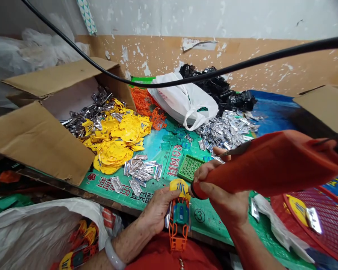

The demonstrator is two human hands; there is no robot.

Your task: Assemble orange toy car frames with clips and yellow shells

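My left hand [157, 210] is wrapped round a toy car body [181, 213] at the table's front edge. The toy has a yellow front piece, a teal middle, silver side strips and an orange frame. Gripped in my right hand [225, 198] is a red power screwdriver [264, 165], its dark tip end at the right side of the yellow piece. Whether the bit touches a screw is hidden. Just behind the toy stands a small green tray [190, 168] with tiny screws. Loose silver strips [142, 170] lie to its left.
A cardboard box [42, 138] and yellow parts [118, 138] are at the left. Orange frames [148, 107], a white bag [186, 97] and black parts [214, 88] lie behind. A red basket [326, 221] sits at the right. A black cable [157, 85] hangs across the view.
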